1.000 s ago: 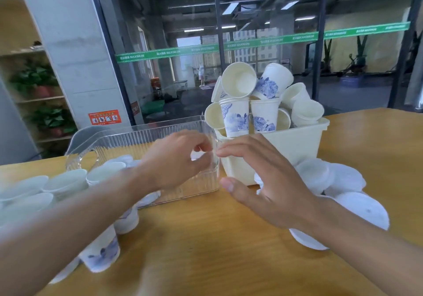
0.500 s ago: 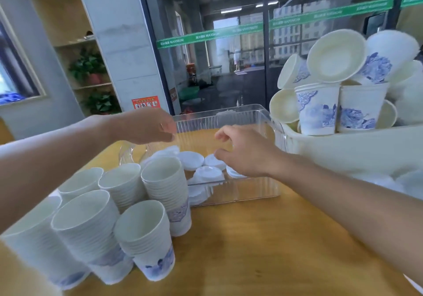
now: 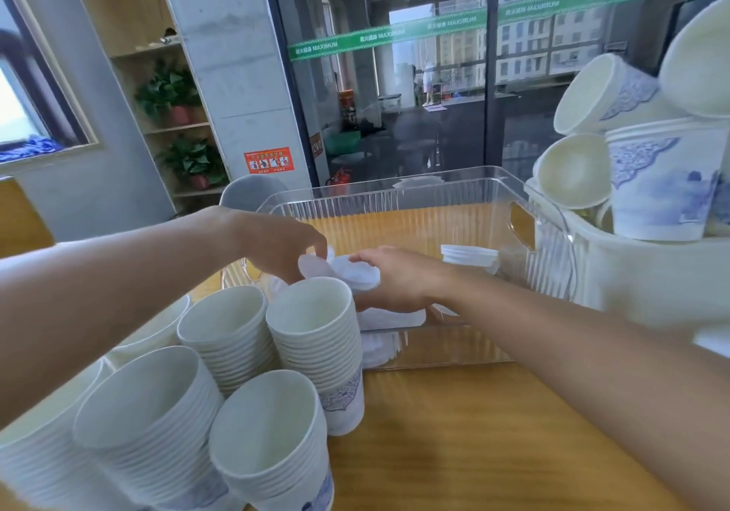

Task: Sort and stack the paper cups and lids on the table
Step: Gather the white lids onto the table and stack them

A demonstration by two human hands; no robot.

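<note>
Both hands are inside the clear ribbed bin on the bench, working the lids: left hand curls down over a thin white lid, fingertips pinching its edge; right hand lies fairly flat with a lid at its fingertips, and I can't tell whether that grip is closed on it or just resting. More lids lie under the hands, a small stack sits further right in the bin. Lids look featherweight, thin, flexible and slick; they'll likely cling together, so take them by the rim, light pinch, no squeeze. Nested cup stacks stand just in front of the bin; paper walls dent easily, so hold low around the body. Loose cups still fill the white tub on the right
</note>
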